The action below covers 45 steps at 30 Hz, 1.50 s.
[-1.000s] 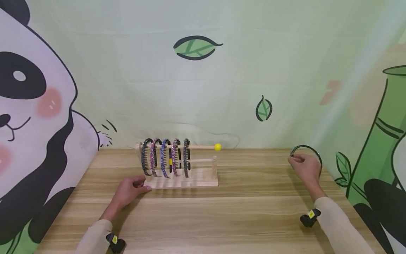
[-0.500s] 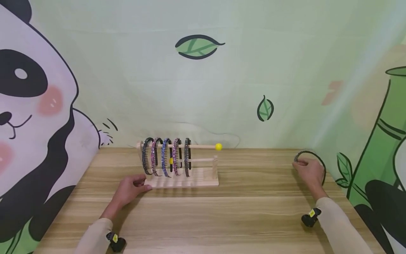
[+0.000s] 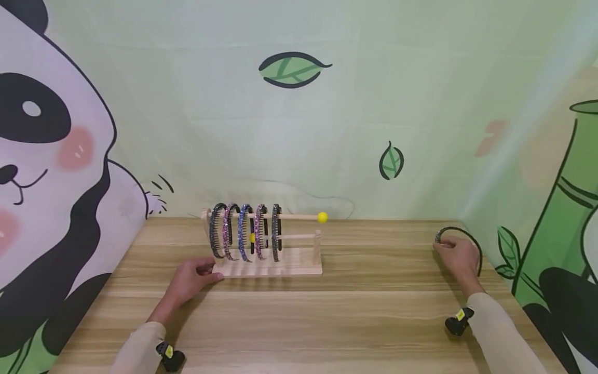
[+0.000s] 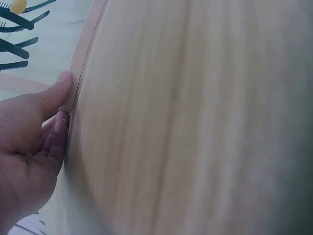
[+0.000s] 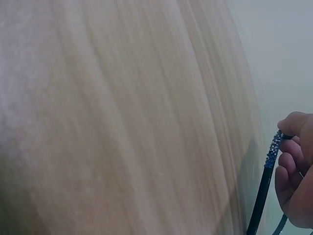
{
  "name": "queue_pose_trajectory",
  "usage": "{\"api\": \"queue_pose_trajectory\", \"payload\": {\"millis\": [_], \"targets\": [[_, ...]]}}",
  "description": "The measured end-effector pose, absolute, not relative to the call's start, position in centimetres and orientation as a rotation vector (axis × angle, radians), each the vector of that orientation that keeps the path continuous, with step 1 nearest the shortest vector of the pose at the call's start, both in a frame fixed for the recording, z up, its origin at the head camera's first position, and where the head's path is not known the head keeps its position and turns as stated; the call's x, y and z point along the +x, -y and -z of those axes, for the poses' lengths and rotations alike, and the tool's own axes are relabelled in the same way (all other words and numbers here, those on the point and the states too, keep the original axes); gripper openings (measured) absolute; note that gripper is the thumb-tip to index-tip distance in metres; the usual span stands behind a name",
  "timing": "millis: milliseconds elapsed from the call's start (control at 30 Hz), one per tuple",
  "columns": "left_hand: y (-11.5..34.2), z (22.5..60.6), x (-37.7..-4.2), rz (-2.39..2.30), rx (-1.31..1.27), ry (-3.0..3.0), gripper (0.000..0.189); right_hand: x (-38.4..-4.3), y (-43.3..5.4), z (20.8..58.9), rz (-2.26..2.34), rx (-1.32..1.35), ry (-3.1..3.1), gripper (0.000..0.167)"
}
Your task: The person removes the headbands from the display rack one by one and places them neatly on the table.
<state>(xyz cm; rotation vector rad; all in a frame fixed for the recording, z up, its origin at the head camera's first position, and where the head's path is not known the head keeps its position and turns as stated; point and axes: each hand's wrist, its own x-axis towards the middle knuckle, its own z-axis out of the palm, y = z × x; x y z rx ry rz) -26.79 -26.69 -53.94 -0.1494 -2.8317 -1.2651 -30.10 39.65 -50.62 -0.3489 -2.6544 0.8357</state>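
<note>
On the table stands a wooden headband rack [image 3: 299, 265] with two horizontal rods. Several glittery toothed headbands, black, pink and blue [image 3: 244, 231], hang around its upper rod. My left hand [image 3: 189, 280] holds the left front corner of the rack's base; in the left wrist view the thumb [image 4: 61, 88] lies at the base's edge with the fingers bent just beside it. Far to the right, my right hand [image 3: 458, 257] pinches a dark headband [image 3: 472, 236], whose arch curves behind the hand. Its glittery end [image 5: 274, 149] shows at the fingertips in the right wrist view.
A yellow ball [image 3: 322, 217] caps the right end of the upper rod, and another yellow ball [image 3: 253, 237] shows on the lower rod. Behind the wooden table [image 3: 327, 332] hangs a printed cloth [image 3: 299, 140] with pandas and leaves.
My right hand has shifted slightly right and down in the head view with the headband in it, lowering it toward the table. The left hand and rack stay in place.
</note>
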Motion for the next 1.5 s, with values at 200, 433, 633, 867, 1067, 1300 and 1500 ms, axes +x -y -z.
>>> {"api": "queue_pose_trajectory", "payload": {"millis": [200, 433, 633, 867, 1067, 1300, 1500], "targets": [[26.8, 53.9, -26.7, 1.282, -0.133, 2.824, 0.055, -30.3, -39.7, 51.0, -0.801, -0.324, 2.656, 0.032], [26.8, 54.0, -26.7, 1.278, -0.137, 2.831, 0.054, -30.3, -39.5, 51.7, -0.787, -0.285, 2.611, 0.028], [26.7, 53.9, -26.7, 1.267, -0.143, 2.834, 0.055, -30.2, -39.4, 52.2, -0.829, -0.287, 2.603, 0.029], [26.6, 53.8, -26.7, 1.259, -0.14, 2.837, 0.054, -30.3, -39.4, 52.5, -0.827, -0.281, 2.59, 0.027], [26.7, 54.0, -26.7, 1.254, -0.13, 2.84, 0.054, -30.2, -39.3, 52.5, -0.833, -0.302, 2.604, 0.03], [26.7, 54.0, -26.8, 1.265, -0.138, 2.834, 0.054, -30.3, -39.4, 52.7, -0.832, -0.326, 2.619, 0.031], [26.6, 53.8, -26.7, 1.278, -0.129, 2.835, 0.055, -30.3, -39.4, 52.8, -0.819, -0.341, 2.646, 0.031]]}}
